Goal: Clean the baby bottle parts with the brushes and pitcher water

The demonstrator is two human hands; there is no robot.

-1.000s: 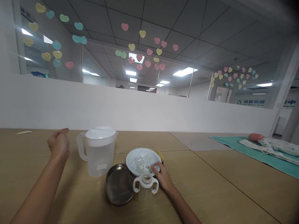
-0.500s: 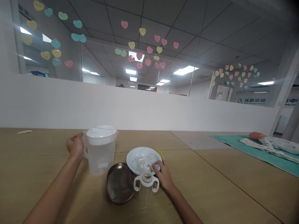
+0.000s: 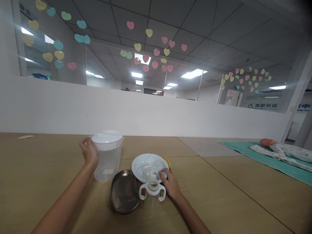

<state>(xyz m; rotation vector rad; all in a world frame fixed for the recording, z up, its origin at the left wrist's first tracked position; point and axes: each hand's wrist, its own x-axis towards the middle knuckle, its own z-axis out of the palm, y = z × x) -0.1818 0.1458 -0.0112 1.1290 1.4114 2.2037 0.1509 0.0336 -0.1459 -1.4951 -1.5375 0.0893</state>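
My left hand is closed around the handle side of a lidded, translucent plastic pitcher; the handle itself is mostly hidden. The pitcher stands upright. My right hand has its curved thumb and forefinger over the right rim of a white plate, gripping its edge. Clear and white bottle parts lie in the plate, among them a white ring near my fingertips. In front of the plate stands a clear feeding bottle, open at the top, with a white two-handled collar.
A dark steel kidney-shaped tray sits between pitcher and bottle. Something yellow shows behind the plate. To the right, a green mat carries a doll and patterned cloth. A pale flat piece lies far left by the wall.
My left hand has moved right, closer against the pitcher, and now covers its handle. The pitcher has barely shifted. My right hand and the plate stay as they were.
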